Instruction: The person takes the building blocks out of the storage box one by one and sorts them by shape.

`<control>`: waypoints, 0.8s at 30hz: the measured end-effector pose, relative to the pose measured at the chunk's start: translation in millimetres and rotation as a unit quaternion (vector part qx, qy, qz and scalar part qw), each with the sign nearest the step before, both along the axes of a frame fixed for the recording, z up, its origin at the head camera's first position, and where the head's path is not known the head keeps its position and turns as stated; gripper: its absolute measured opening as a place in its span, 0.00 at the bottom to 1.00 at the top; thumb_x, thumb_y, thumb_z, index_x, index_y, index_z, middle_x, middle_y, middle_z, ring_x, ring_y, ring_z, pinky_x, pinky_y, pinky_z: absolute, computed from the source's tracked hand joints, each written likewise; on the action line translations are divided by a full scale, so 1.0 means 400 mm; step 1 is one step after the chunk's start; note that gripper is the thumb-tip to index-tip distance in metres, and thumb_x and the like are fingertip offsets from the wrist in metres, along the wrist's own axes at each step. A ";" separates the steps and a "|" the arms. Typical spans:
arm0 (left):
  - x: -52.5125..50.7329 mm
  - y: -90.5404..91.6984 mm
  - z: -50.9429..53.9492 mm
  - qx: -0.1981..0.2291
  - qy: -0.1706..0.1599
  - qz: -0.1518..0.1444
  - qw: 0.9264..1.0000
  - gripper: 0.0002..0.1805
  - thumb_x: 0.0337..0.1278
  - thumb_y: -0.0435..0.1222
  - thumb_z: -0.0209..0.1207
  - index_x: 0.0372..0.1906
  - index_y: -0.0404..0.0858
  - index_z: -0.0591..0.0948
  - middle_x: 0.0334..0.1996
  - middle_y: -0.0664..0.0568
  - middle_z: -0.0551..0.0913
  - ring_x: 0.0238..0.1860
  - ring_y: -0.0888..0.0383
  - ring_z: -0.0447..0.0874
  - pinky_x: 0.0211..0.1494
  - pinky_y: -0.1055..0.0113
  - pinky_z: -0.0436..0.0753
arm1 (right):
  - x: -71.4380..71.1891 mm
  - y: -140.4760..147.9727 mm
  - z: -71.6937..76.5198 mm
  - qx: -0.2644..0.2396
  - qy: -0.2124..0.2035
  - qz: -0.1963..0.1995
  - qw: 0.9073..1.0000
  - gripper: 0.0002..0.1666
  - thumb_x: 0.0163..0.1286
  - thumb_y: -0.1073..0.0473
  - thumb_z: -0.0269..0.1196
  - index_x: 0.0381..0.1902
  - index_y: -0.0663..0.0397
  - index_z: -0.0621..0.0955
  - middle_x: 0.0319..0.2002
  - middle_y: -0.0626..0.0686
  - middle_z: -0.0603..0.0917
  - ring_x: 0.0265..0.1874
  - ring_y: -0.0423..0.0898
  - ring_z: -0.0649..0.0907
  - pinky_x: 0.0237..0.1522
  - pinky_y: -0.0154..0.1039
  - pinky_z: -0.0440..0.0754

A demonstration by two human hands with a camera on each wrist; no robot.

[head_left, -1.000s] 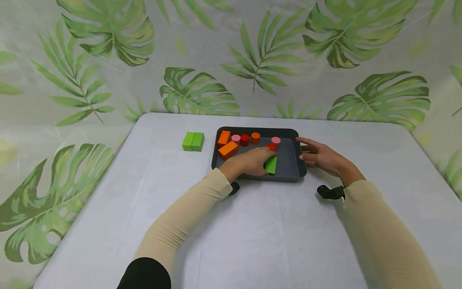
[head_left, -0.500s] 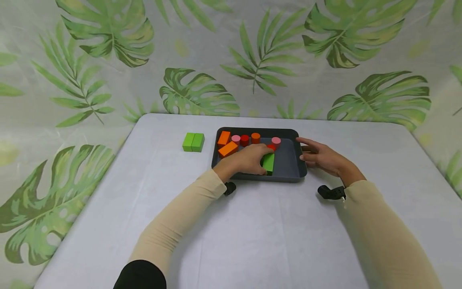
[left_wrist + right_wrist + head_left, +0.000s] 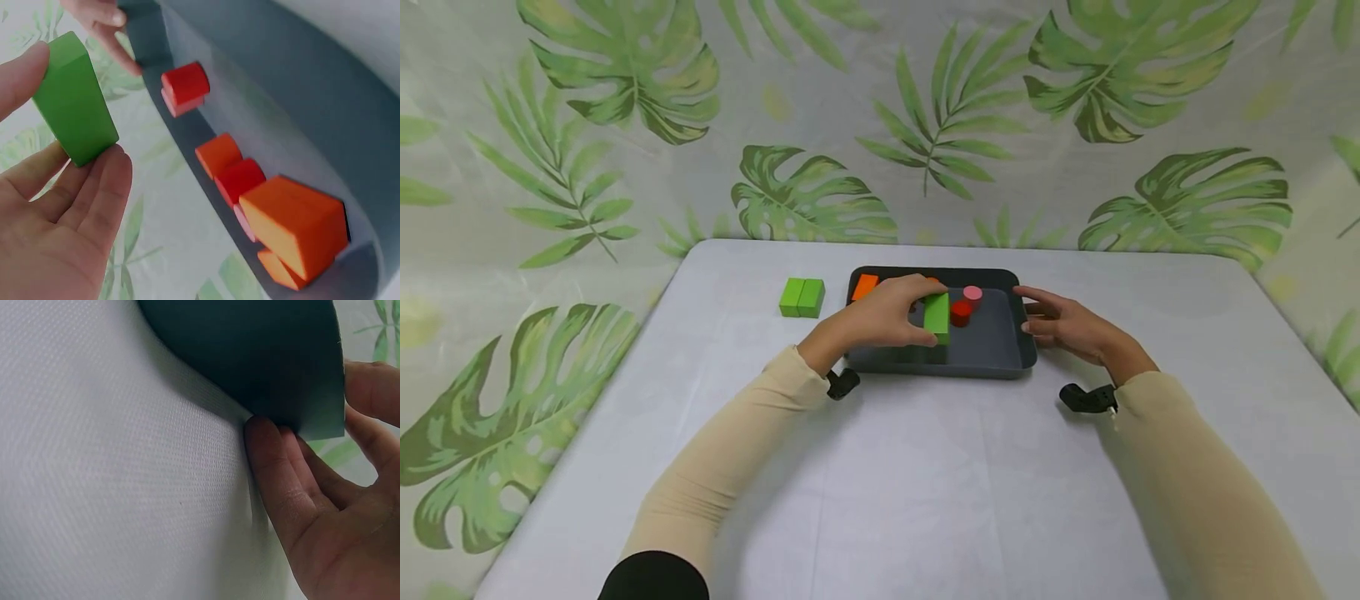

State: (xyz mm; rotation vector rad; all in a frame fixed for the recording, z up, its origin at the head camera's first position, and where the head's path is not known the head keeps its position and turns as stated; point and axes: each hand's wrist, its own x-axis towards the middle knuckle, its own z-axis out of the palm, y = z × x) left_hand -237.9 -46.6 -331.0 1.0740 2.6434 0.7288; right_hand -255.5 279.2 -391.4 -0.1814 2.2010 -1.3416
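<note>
Two smooth green blocks sit side by side on a textured white cloth, near a dark gray, round-cornered tray bearing orange blocks and squat red cylinders. Over it, a third green block, rectangular, is pinched between thumb and fingers of the left hand; the right hand, fingers loosely extended, touches the tray's side.
</note>
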 end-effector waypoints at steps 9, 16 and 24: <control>0.022 -0.082 0.019 0.008 -0.001 0.009 1.000 0.40 0.54 0.41 0.70 0.71 0.38 0.69 0.61 0.46 0.76 0.53 0.48 0.78 0.57 0.62 0.79 | 0.000 -0.004 0.000 0.006 0.003 0.001 1.000 0.46 0.76 0.58 0.55 0.81 0.36 0.43 0.79 0.66 0.46 0.77 0.66 0.56 0.74 0.62 0.60; 0.043 -0.154 0.019 0.016 0.000 0.031 0.999 0.40 0.53 0.40 0.71 0.72 0.39 0.69 0.67 0.46 0.74 0.64 0.47 0.75 0.65 0.54 0.78 | -0.002 -0.003 0.001 0.000 0.004 0.000 1.000 0.46 0.76 0.58 0.55 0.81 0.37 0.43 0.79 0.66 0.47 0.77 0.66 0.57 0.74 0.62 0.61; 0.071 -0.308 0.031 0.038 0.004 0.083 0.996 0.39 0.51 0.38 0.72 0.69 0.36 0.71 0.58 0.45 0.79 0.54 0.48 0.80 0.56 0.51 0.84 | -0.004 -0.003 -0.002 0.007 0.004 0.002 1.000 0.46 0.76 0.58 0.55 0.81 0.36 0.43 0.79 0.66 0.47 0.76 0.66 0.58 0.73 0.62 0.62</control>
